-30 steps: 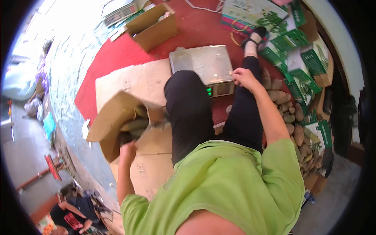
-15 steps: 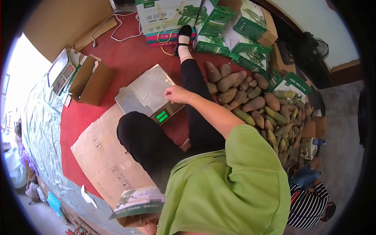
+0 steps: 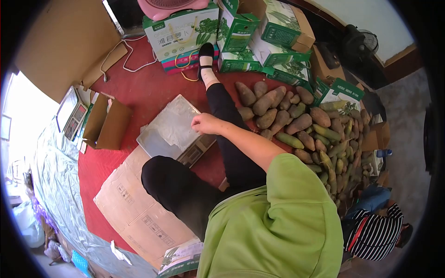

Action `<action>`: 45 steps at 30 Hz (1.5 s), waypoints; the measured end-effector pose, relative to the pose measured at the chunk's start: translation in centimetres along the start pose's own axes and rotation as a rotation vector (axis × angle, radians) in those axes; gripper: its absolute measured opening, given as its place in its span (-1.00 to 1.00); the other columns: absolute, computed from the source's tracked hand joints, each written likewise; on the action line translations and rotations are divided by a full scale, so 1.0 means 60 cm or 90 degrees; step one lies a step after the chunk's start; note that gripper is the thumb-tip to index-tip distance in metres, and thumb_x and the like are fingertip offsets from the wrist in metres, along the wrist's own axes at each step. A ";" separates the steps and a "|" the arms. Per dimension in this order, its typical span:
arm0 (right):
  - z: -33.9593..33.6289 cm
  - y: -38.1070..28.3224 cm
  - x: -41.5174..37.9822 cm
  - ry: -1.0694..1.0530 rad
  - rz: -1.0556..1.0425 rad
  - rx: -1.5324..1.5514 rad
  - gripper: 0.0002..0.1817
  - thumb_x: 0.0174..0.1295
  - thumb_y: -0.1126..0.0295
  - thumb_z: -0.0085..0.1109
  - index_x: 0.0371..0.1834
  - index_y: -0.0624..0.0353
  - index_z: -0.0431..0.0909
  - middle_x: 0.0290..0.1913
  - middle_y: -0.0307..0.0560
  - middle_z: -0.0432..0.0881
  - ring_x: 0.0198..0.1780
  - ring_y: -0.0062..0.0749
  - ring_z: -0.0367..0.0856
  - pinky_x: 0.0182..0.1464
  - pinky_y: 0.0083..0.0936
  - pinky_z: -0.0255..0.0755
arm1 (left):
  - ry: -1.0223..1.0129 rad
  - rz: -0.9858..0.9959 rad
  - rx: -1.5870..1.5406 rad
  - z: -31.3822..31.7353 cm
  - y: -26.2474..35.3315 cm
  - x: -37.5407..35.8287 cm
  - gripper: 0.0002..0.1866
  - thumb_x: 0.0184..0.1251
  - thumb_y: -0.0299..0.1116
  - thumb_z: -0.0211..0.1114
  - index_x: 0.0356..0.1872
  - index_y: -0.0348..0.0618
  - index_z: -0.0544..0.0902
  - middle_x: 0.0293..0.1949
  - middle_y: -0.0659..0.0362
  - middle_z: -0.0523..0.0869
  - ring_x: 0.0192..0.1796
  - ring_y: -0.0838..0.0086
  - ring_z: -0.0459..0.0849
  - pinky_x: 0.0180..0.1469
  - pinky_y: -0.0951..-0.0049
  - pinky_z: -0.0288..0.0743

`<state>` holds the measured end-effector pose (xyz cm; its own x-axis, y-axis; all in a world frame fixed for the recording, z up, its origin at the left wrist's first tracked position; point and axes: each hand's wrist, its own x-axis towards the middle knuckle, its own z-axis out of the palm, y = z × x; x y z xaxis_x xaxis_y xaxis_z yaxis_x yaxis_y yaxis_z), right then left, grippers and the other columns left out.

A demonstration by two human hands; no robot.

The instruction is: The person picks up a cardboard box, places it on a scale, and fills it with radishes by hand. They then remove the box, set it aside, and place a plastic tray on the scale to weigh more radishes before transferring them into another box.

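My right hand [image 3: 204, 124] is curled with its fingers pressed together at the right edge of a flat metal scale [image 3: 169, 127]; whether anything is between the fingers is too small to tell. The scale's display side faces my legs, and its display is dark. My left hand is out of view. At the bottom edge, a printed green and white box [image 3: 181, 259] shows in part beside my green shirt. A large pile of radishes [image 3: 300, 123] lies right of my outstretched leg.
Green and white cartons [image 3: 238, 34] stand at the back. An open brown box [image 3: 109, 123] and a second scale [image 3: 72, 116] are at the left. Flattened cardboard [image 3: 134, 199] lies by my knee. A person in a striped top [image 3: 376, 236] is at the lower right.
The view has shifted, bringing a pink fan into sight at the top. The green display light has gone dark. My left hand and most of the printed box have left the view.
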<state>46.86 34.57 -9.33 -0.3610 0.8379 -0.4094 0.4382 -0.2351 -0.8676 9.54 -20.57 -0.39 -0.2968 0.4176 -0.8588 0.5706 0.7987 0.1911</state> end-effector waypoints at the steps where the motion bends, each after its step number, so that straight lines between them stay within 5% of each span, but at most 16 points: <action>1: 0.000 -0.014 -0.005 -0.012 -0.014 -0.001 -0.81 0.14 0.40 0.16 -0.24 0.27 0.58 -0.42 -0.15 0.65 -0.45 -0.52 0.59 -0.36 -0.51 0.48 | -0.017 -0.012 -0.043 -0.010 0.004 -0.003 -0.78 0.35 -0.36 0.13 -0.03 -0.03 0.60 -0.28 0.07 0.70 -0.39 0.31 0.68 -0.34 0.35 0.46; 9: -0.033 -0.036 0.001 0.041 -0.096 0.018 -0.84 0.12 0.37 0.18 -0.28 0.20 0.60 -0.44 -0.17 0.66 -0.46 -0.50 0.62 -0.41 -0.49 0.48 | -0.169 -0.165 -0.362 -0.107 0.024 -0.029 -0.74 0.39 -0.32 0.11 0.06 0.02 0.55 -0.28 0.10 0.71 -0.48 0.40 0.70 -0.53 0.43 0.46; 11: -0.050 -0.045 -0.001 0.042 -0.079 0.032 -0.80 0.17 0.37 0.17 -0.22 0.26 0.58 -0.35 -0.13 0.66 -0.42 -0.51 0.62 -0.32 -0.51 0.50 | -0.135 -0.083 -0.307 -0.134 0.047 -0.032 -0.73 0.40 -0.32 0.10 0.09 0.03 0.54 -0.28 0.11 0.71 -0.50 0.42 0.70 -0.57 0.45 0.46; 15: -0.080 -0.028 0.000 0.070 -0.066 0.079 -0.82 0.18 0.38 0.17 -0.23 0.25 0.58 -0.35 -0.17 0.66 -0.42 -0.53 0.60 -0.33 -0.54 0.49 | 0.101 0.243 -0.041 -0.197 0.197 -0.010 -0.72 0.41 -0.36 0.16 0.05 -0.21 0.62 -0.15 0.05 0.74 -0.16 0.39 0.70 -0.24 0.38 0.59; 18: -0.105 -0.017 -0.010 0.099 -0.063 0.136 -0.84 0.20 0.38 0.17 -0.24 0.22 0.58 -0.36 -0.20 0.65 -0.42 -0.56 0.58 -0.36 -0.56 0.46 | 0.281 0.354 -0.007 -0.232 0.341 0.000 -0.70 0.36 -0.38 0.26 0.09 -0.12 0.62 -0.09 -0.01 0.74 -0.04 0.37 0.70 0.01 0.41 0.54; 20: -0.122 -0.009 -0.021 0.168 -0.085 0.131 -0.88 0.15 0.43 0.17 -0.32 0.23 0.60 -0.42 -0.16 0.65 -0.50 -0.52 0.58 -0.43 -0.54 0.46 | 0.376 0.419 -0.040 -0.235 0.394 0.055 -0.80 0.31 -0.43 0.24 -0.15 -0.34 0.68 -0.20 -0.06 0.73 -0.17 0.31 0.72 -0.12 0.41 0.58; 22: -0.147 -0.008 -0.036 0.190 -0.048 0.141 -0.88 0.16 0.42 0.17 -0.32 0.23 0.60 -0.42 -0.16 0.65 -0.50 -0.52 0.58 -0.45 -0.55 0.45 | 0.383 0.502 -0.087 -0.233 0.488 0.076 -0.79 0.23 -0.57 0.17 -0.14 -0.29 0.67 -0.23 -0.02 0.70 -0.15 0.25 0.68 -0.06 0.32 0.52; 24: -0.175 -0.001 -0.054 0.219 -0.010 0.136 -0.87 0.18 0.40 0.16 -0.30 0.22 0.60 -0.42 -0.17 0.65 -0.50 -0.53 0.58 -0.50 -0.55 0.43 | 0.339 0.604 -0.134 -0.230 0.558 0.120 -0.73 0.22 -0.65 0.15 -0.06 -0.34 0.65 -0.17 0.00 0.71 -0.11 0.36 0.69 -0.08 0.46 0.52; 32: -0.281 0.090 -0.097 0.295 0.089 0.201 -0.84 0.27 0.33 0.14 -0.17 0.12 0.58 -0.31 -0.25 0.64 -0.41 -0.58 0.58 -0.45 -0.59 0.41 | 0.218 0.760 -0.095 -0.150 0.827 0.166 -0.76 0.22 -0.61 0.18 -0.09 -0.30 0.66 -0.16 0.03 0.71 -0.09 0.29 0.68 0.01 0.40 0.50; 35: -0.329 0.125 -0.108 0.338 0.150 0.242 -0.84 0.25 0.33 0.15 -0.15 0.08 0.59 -0.29 -0.27 0.64 -0.40 -0.59 0.58 -0.44 -0.58 0.42 | 0.164 0.733 -0.050 -0.107 0.843 0.247 -0.74 0.20 -0.58 0.21 -0.08 -0.26 0.66 -0.13 -0.01 0.70 -0.08 0.22 0.68 0.02 0.37 0.50; 38: -0.383 0.167 -0.121 0.393 0.170 0.256 -0.84 0.24 0.34 0.15 -0.16 0.07 0.59 -0.29 -0.28 0.63 -0.45 -0.56 0.59 -0.46 -0.53 0.43 | 0.253 0.698 0.322 -0.079 0.826 0.300 -0.73 0.14 -0.46 0.26 -0.10 -0.18 0.67 -0.13 -0.04 0.67 -0.02 0.05 0.62 0.05 0.18 0.49; 45: -0.530 0.240 -0.148 0.585 0.191 0.276 -0.86 0.18 0.37 0.19 -0.22 0.10 0.59 -0.38 -0.20 0.62 -0.51 -0.49 0.58 -0.58 -0.53 0.38 | 0.212 0.630 0.324 -0.084 0.823 0.347 -0.73 0.12 -0.44 0.28 -0.12 -0.15 0.68 -0.17 -0.02 0.69 -0.05 0.06 0.64 0.02 0.16 0.50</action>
<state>82.57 39.43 -9.19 0.5540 0.7246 -0.4099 0.0095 -0.4978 -0.8672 27.69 29.77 -6.41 0.3074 0.9157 -0.2587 0.8851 -0.1753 0.4311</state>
